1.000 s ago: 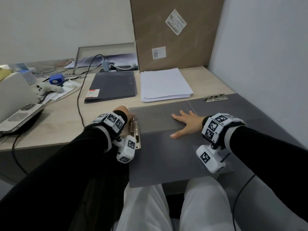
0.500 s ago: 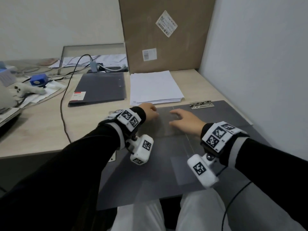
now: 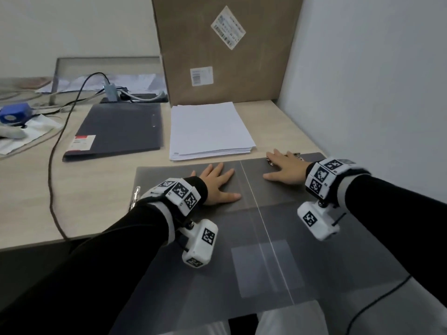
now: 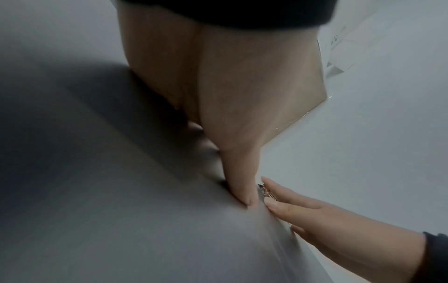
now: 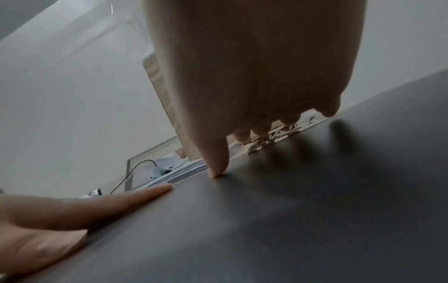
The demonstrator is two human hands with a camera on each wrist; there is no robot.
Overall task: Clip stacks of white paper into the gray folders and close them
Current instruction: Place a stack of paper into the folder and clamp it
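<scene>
While both palms press flat on the open gray folder (image 3: 242,228), it lies spread across the near edge of the tabletop (image 3: 96,184), partly overhanging the person's lap. A second ago the left hand (image 3: 215,182) was over at the folder's left edge by a metal clip and the right hand (image 3: 285,169) lay alone on the cover; now the left has come in beside the center crease and the right has slid up toward the far right corner, its fingertips at the metal clip (image 3: 294,155) there. Both hands are spread wide, fingers straight, holding nothing. To my eye that means the folder has just been smoothed flat and is ready to take paper, though none is in it yet.

Counting: 2 gray folders in view, this open one and 1 closed folder (image 3: 118,129) farther back on the left. 1 stack of white paper (image 3: 208,129) sits just beyond the open folder, well within reach, in front of 1 tall cardboard box (image 3: 222,49). I see 2 metal clips on the open folder, the second clip (image 3: 135,197) at its left edge. The next step, I judge, is fetching that stack.
</scene>
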